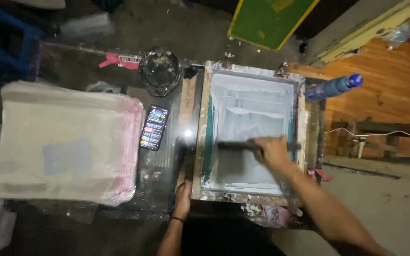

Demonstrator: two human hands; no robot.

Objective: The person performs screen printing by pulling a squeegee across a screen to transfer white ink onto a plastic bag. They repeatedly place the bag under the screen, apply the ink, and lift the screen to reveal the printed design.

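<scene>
Head camera looks straight down on our dark, paint-stained workbench (164,156). Largest on it, filling the bench's left end, is a thick stack of pale cloth bags in clear plastic sleeves (62,142). Toward the right end lies a wooden-framed printing screen smeared with pale grey ink (250,106), its long sides running away from us. Across the screen, parallel to the bench's near edge, lies a long dark squeegee (236,145); our right hand (272,150) is closed over its right half, so this hand is the nearer one. Our left hand (182,196) rests flat, fingers extended, against the frame's near left corner, holding nothing. Between stack and screen lies a lit black smartphone (154,127), with a round dark ink tub (160,70) at the far edge.
</scene>
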